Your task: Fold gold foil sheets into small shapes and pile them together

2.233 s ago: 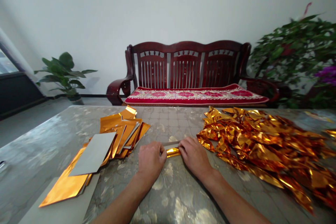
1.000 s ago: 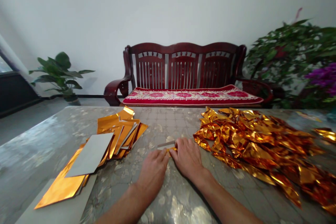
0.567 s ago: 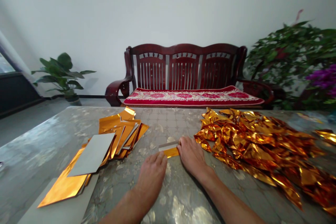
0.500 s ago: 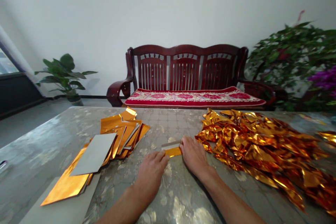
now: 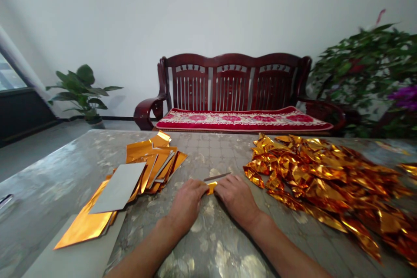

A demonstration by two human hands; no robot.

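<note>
The left hand (image 5: 185,206) and right hand (image 5: 236,202) are clenching their grip on a light, slippery, easily creased gold foil strip (image 5: 211,187) above the bench (image 5: 208,156), best taken gently by its ends.

left hand (image 5: 185,206), right hand (image 5: 237,206) pressing gold foil strip (image 5: 211,187), crumpled foil (image 5: 312,178) beside
</note>
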